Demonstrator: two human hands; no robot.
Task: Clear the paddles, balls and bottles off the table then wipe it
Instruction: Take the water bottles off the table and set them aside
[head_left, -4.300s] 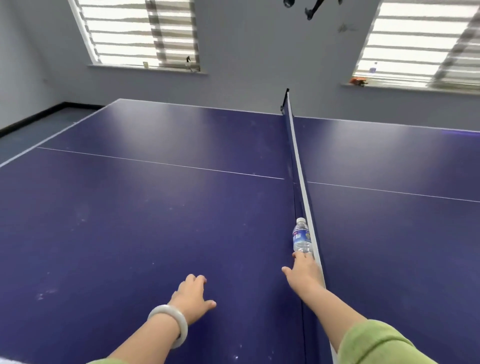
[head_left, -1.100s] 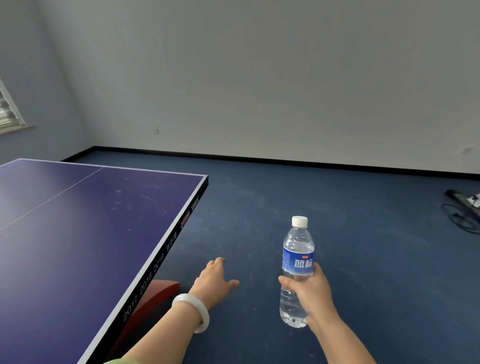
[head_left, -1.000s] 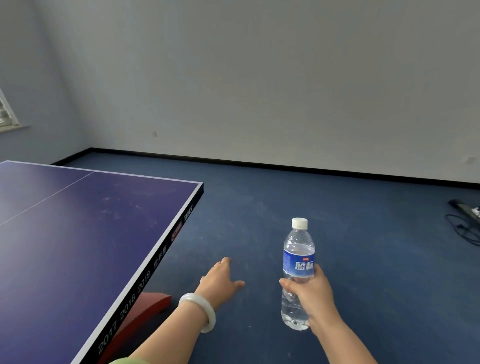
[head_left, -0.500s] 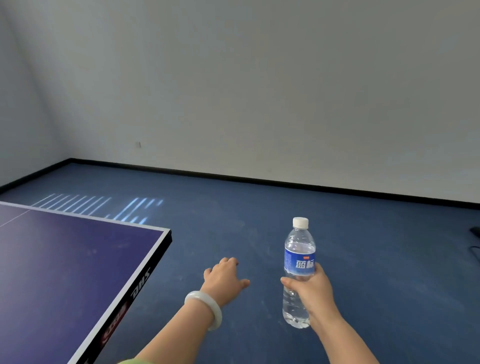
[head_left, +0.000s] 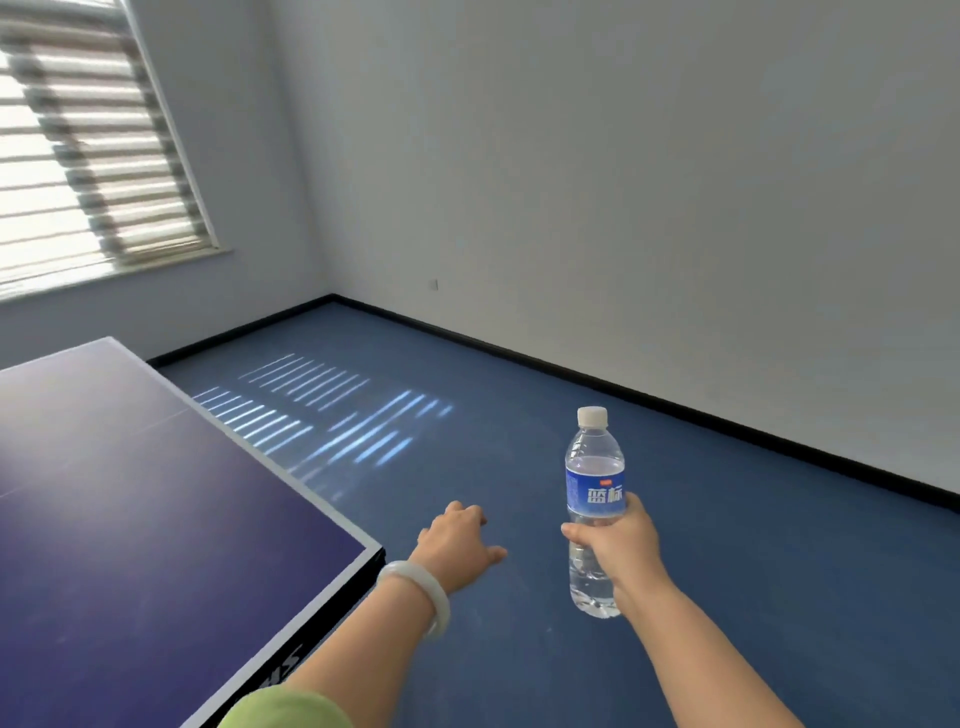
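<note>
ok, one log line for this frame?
phase: clearing | right grip: holds water bottle upright over floor | left grip: holds nothing, fingers relaxed | table: at left, bottle off it

Clear water bottle (head_left: 595, 499), white cap, blue label, upright, off the table (head_left: 130, 519).

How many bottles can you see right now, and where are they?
1. The water bottle is upright in the right hand, held over the blue floor, right of the table corner. Only part of the table shows, so others may be out of view.
</note>
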